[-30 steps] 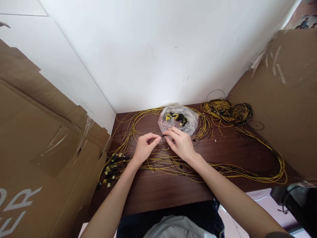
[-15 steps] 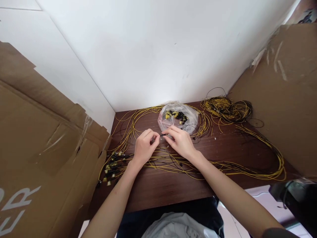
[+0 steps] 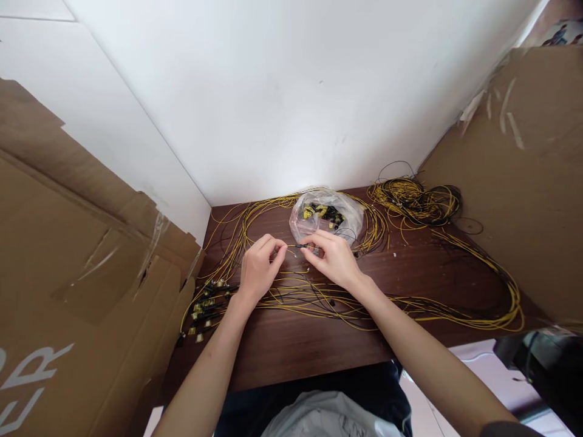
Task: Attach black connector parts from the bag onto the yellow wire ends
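My left hand (image 3: 263, 264) pinches a thin yellow wire (image 3: 290, 245) between thumb and fingertips. To its right, my right hand (image 3: 331, 258) is closed on a small black connector (image 3: 301, 246), from whose left end the wire runs. Just behind my right hand lies an open clear plastic bag (image 3: 300, 221) with small black and yellow parts (image 3: 324, 212) in it. Under both wrists, long yellow and black wires (image 3: 314, 297) stretch across the brown table (image 3: 310, 346). Several yellow-and-black connector ends (image 3: 204, 312) lie left of my left forearm.
A tangled coil of yellow and black wires (image 3: 412, 200) sits at the back right. Cardboard (image 3: 91, 243) stands along the left side and more cardboard (image 3: 514, 200) on the right. A white wall (image 3: 282, 109) closes off the back. A whitish bag (image 3: 332, 416) is at my lap.
My left hand has moved slightly left, away from my right hand. More wire and the black connector now show between them. My right hand has barely moved.
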### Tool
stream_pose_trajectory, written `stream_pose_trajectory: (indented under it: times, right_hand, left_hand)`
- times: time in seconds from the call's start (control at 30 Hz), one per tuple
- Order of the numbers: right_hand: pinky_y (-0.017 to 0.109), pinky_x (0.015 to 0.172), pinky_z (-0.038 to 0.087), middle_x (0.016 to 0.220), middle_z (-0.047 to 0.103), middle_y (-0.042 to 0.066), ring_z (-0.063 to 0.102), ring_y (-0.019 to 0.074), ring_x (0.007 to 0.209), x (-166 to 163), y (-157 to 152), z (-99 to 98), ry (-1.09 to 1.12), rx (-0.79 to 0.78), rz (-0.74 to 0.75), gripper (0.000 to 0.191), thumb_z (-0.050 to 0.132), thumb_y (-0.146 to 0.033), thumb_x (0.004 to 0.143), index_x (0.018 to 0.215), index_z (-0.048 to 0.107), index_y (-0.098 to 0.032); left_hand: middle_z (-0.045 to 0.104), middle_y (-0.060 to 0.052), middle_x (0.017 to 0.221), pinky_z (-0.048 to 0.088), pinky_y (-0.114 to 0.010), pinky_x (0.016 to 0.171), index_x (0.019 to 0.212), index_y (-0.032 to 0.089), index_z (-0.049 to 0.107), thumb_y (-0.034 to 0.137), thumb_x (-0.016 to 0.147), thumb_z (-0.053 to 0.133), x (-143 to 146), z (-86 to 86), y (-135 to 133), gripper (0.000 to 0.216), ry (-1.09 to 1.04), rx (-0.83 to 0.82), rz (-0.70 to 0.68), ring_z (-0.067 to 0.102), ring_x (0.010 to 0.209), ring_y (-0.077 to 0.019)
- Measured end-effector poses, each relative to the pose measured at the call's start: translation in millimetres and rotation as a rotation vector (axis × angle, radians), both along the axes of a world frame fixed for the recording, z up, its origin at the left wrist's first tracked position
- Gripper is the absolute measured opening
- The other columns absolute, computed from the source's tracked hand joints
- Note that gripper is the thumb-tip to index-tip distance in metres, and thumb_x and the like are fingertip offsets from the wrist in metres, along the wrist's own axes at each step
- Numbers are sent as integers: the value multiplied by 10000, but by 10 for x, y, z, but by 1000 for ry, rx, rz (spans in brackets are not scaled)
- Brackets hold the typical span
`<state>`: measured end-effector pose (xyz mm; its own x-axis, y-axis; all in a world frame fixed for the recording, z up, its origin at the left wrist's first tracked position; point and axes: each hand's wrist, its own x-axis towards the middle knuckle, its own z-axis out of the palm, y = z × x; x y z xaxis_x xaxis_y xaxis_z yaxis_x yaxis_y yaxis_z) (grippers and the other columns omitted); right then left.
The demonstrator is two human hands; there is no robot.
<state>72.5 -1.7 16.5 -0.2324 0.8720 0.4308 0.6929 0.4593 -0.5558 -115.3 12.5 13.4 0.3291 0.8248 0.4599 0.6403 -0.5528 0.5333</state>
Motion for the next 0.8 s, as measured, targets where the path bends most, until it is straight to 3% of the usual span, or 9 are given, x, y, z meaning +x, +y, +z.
stream_pose_trajectory:
  times: [0.3,0.5,0.6,0.7,0.8]
  right_hand:
    - [263,665,435,798,637,33,578,151,700,-34,0,-67,89,26,32,186,517,-236,867,1007,628,-185]
    - [257,634,413,732,606,28,549,146,660,3,30,-61,119,34,-45,113,544,-232,848,779,610,-172]
    - [253,637,413,755,608,28,547,140,661,29,39,-46,110,30,-15,109,550,-227,847,776,611,-171]
    - [259,661,420,777,619,30,557,145,682,31,30,-43,88,14,20,112,535,-220,858,796,619,-178]
    - [269,700,429,799,623,35,572,157,730,19,15,-47,75,-3,23,120,519,-222,870,805,612,-182]
  left_hand:
    - [581,-29,754,382,-275,687,775,165,599,234,879,485,-32,4,28,169,6,81,91,477,728,-151]
    - [601,-22,749,392,-279,693,743,169,590,213,859,510,-25,-15,29,147,-29,99,135,490,724,-151]
    - [600,-18,720,404,-276,685,722,167,588,208,851,520,-37,-14,39,151,-66,99,171,504,713,-150]
    - [628,-31,826,430,-290,742,855,173,616,208,853,521,-37,-4,38,101,-104,111,169,536,798,-161]
    - [615,-55,1039,432,-339,866,1108,203,573,244,841,561,-21,1,23,270,-100,134,102,536,968,-188]
